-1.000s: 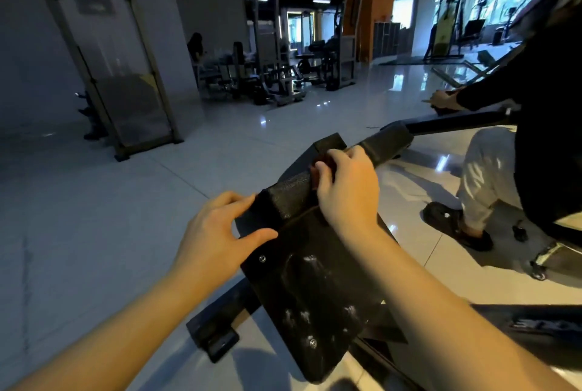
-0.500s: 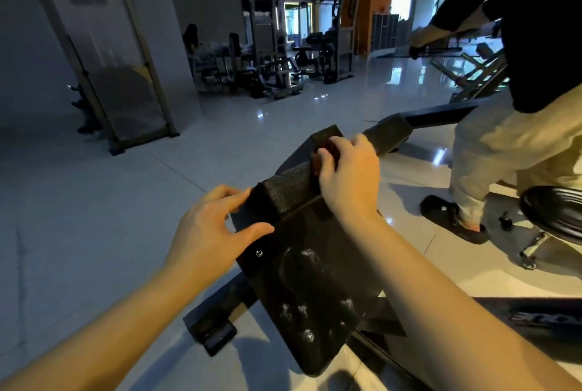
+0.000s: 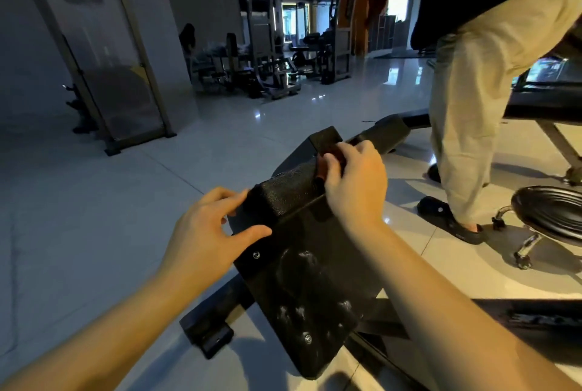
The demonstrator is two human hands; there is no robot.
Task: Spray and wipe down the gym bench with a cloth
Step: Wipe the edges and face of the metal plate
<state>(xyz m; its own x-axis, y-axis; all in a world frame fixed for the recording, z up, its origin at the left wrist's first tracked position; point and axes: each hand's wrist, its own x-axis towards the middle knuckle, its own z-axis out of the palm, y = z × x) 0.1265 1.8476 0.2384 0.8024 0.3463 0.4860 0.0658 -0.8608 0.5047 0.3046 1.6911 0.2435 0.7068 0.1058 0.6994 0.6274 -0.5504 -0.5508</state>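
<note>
Bench pad (image 3: 302, 289) tilted, centre, whitish-streaked. Left hand (image 3: 204, 233) pinches its upper corner; right hand (image 3: 356, 189) clutches reddish cloth (image 3: 322, 167) on top edge. Wiping step; next probably drag cloth down across streaks.

Nothing I can read. Pale marks on the black frame bar (image 3: 535, 316), perhaps brand lettering, too blurred.

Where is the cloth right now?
In the head view, the cloth is under the right hand, right of centre, on the far edge of the bench pad.
</note>
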